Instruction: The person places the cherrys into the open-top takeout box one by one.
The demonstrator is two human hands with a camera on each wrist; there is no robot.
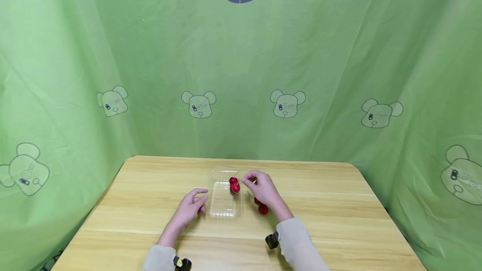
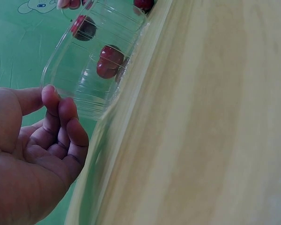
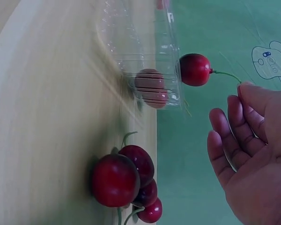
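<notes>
A clear plastic box [image 1: 222,212] lies on the table between my two hands. My left hand [image 1: 189,207] is at its left side, thumb and forefinger pinching the rim, as the left wrist view shows. My right hand [image 1: 265,189] pinches the thin green stem of a red cherry [image 3: 195,69] between thumb and fingertip. This cherry hangs at rim height over the right part of the box. Below it, other cherries [image 2: 110,61] lie inside the box. Several more cherries [image 3: 115,180] with stems sit on the table to the right of the box, partly under my right hand.
The light wooden table [image 1: 339,229] has rounded far corners. A green curtain [image 1: 241,137] with bear-head prints hangs behind it and at both sides.
</notes>
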